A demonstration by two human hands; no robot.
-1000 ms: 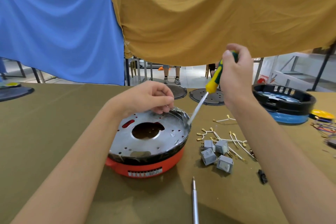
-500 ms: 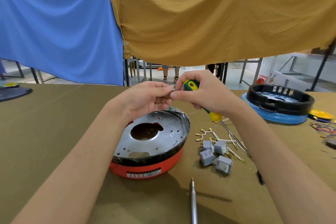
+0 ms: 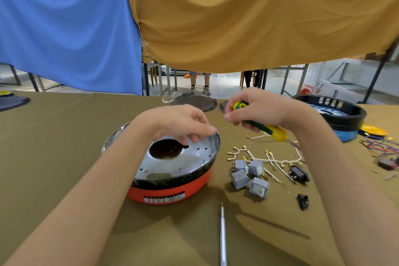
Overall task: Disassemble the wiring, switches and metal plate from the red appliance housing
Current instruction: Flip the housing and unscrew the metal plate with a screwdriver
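The red appliance housing (image 3: pixel 168 191) sits upside down at the middle of the table, topped by a round metal plate (image 3: pixel 172 162) with a large centre hole. My left hand (image 3: pixel 183 123) hovers over the plate's far rim, its fingertips pinching something small and thin. My right hand (image 3: pixel 257 110) grips a green and yellow screwdriver (image 3: pixel 269 129), shaft pointing down to the right, thumb and forefinger pinched near the left hand's fingertips. Several grey switches (image 3: pixel 248 175) and white wires with brass terminals (image 3: pixel 269 157) lie to the right of the housing.
A silver tool (image 3: pixel 222 235) lies near the front edge. A black connector (image 3: pixel 299 174) and a small black part (image 3: pixel 303 201) lie right of the switches. A black and blue housing (image 3: pixel 336 116) and coloured wires (image 3: pixel 382 147) are far right. Dark round plates (image 3: pixel 194 102) lie at the back.
A second ago my right hand held the screwdriver tip at the plate's rim. It then swung the handle over to meet my left hand; now both hands have drawn slightly apart above the rim.
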